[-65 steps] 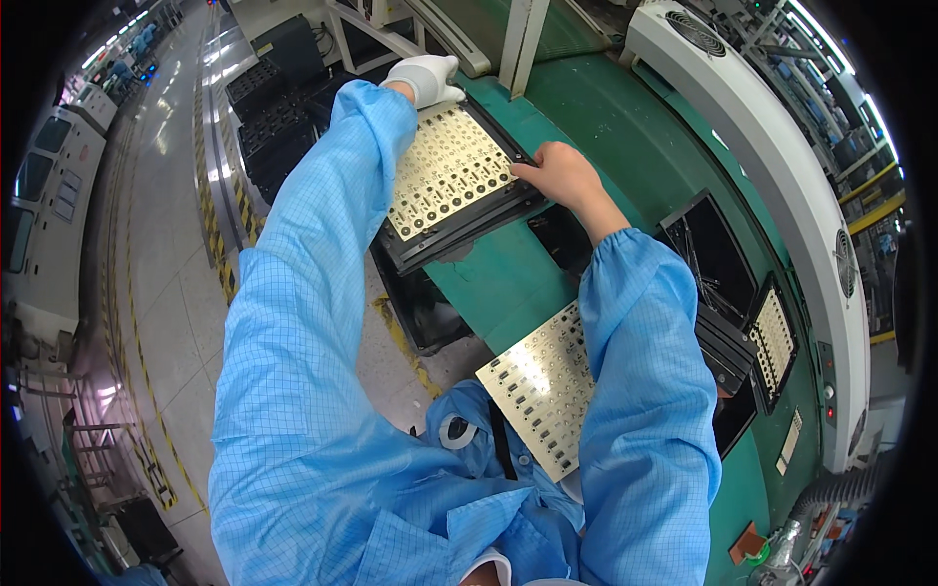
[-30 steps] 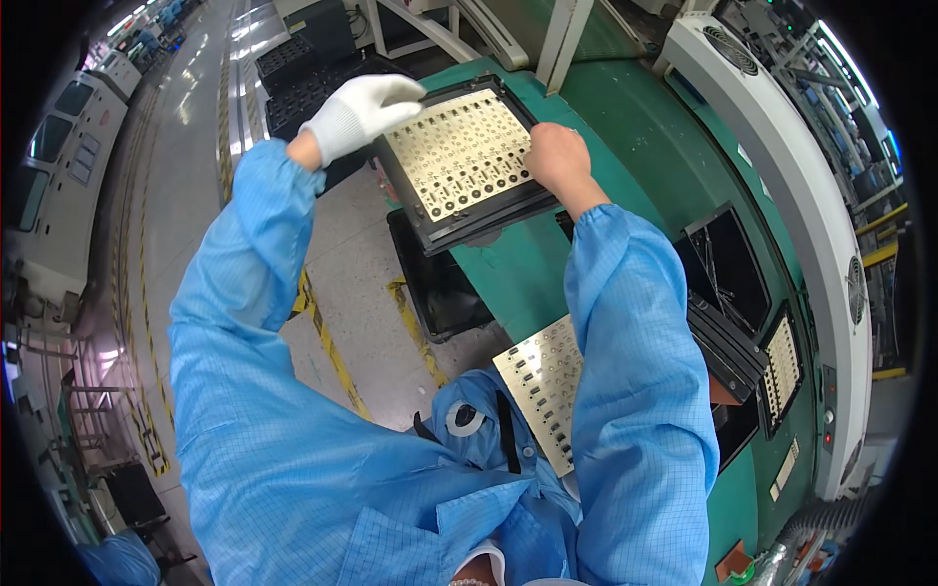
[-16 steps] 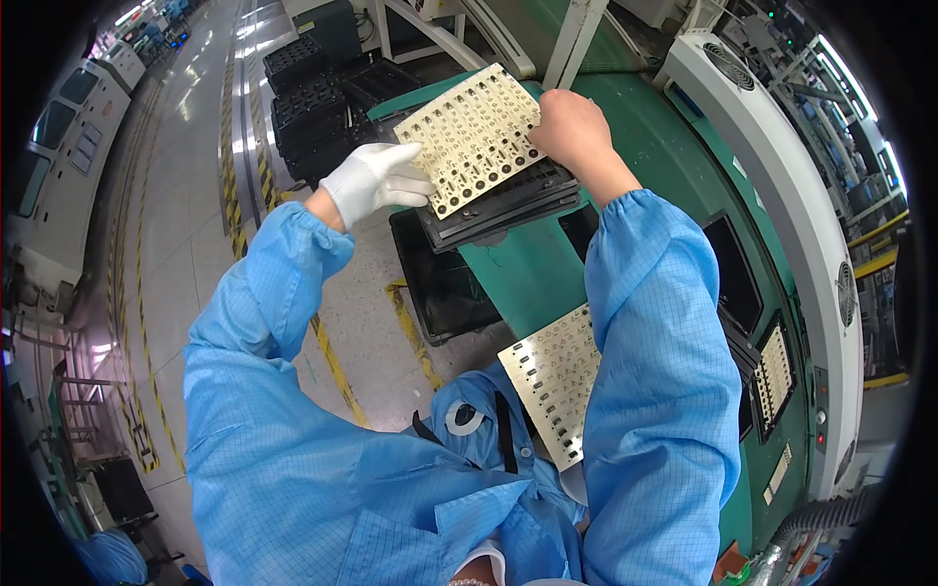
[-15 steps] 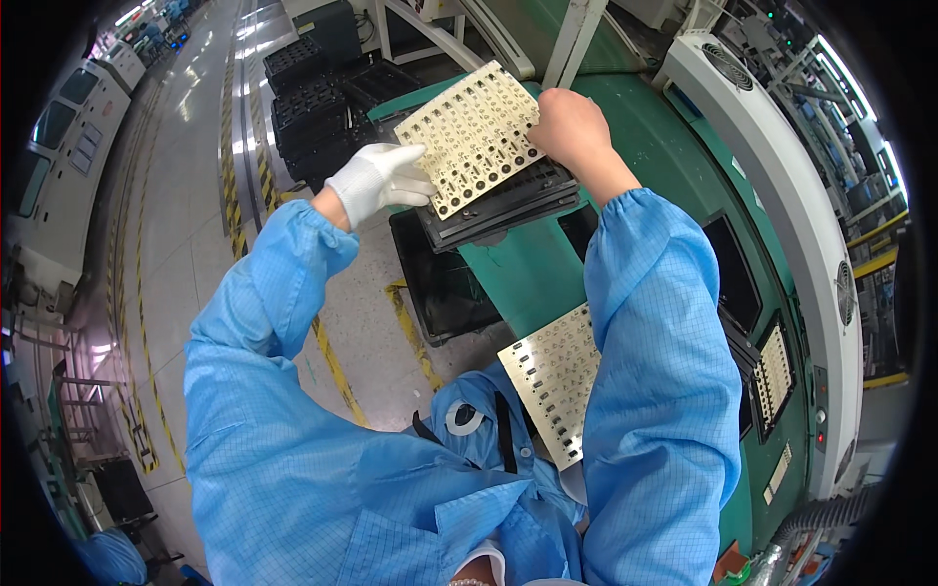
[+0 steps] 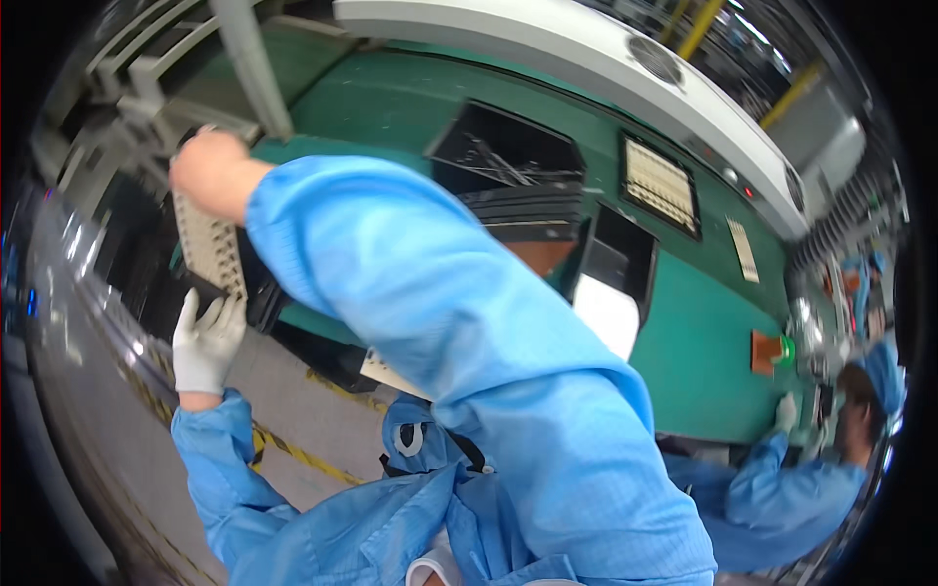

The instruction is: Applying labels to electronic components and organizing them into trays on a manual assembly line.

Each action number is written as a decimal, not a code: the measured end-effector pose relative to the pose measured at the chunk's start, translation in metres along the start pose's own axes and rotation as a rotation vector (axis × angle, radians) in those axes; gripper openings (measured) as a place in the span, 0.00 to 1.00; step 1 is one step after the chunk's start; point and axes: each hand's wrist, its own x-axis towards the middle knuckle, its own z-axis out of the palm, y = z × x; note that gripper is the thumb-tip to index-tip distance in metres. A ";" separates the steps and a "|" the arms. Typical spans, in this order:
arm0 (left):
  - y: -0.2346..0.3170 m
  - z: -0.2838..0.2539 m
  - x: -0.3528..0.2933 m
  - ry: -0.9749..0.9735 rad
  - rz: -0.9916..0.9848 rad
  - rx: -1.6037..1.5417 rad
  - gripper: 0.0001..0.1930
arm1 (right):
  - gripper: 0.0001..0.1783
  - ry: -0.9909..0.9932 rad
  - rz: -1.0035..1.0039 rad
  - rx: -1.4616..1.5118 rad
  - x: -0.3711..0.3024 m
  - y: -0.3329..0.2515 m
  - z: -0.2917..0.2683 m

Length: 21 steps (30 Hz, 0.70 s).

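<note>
A cream circuit board panel [image 5: 207, 244] with rows of small dark parts is at the left, over black trays, and looks blurred and steeply angled. My bare right hand [image 5: 210, 174] is closed at the panel's far end, its fingertips hidden behind the knuckles. At the near end is my white-gloved left hand [image 5: 208, 342], palm showing and fingers spread, with fingertips by the panel's corner; whether they touch it cannot be made out. Another pale panel [image 5: 386, 371] shows partly below my right sleeve, which covers the rest.
Stacked black trays [image 5: 518, 210] stand on the green bench [image 5: 703, 322], beside a black bin [image 5: 620, 249] with a white sheet. Farther right lie a framed panel [image 5: 660, 186] and a pale strip [image 5: 743, 249]. A co-worker in blue [image 5: 782, 498] works at the right. A white machine beam [image 5: 547, 29] borders the far side.
The view has swung right, bringing the co-worker and more bench into sight. My left hand's fingers have spread from their hold on the panel's edge; my right hand stays at its far end.
</note>
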 end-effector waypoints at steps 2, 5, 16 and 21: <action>0.092 0.027 0.023 0.529 -0.585 -1.511 0.31 | 0.13 0.128 0.178 0.013 -0.006 0.012 0.015; 0.093 0.026 0.033 0.305 -0.499 -1.478 0.27 | 0.16 0.221 0.219 -0.046 -0.010 0.024 0.004; 0.108 0.023 0.042 0.317 0.441 -0.309 0.16 | 0.20 -0.027 0.580 0.809 -0.049 0.113 -0.039; 0.202 0.053 0.048 0.191 0.265 -0.673 0.23 | 0.14 -0.180 0.541 0.782 -0.131 0.127 -0.152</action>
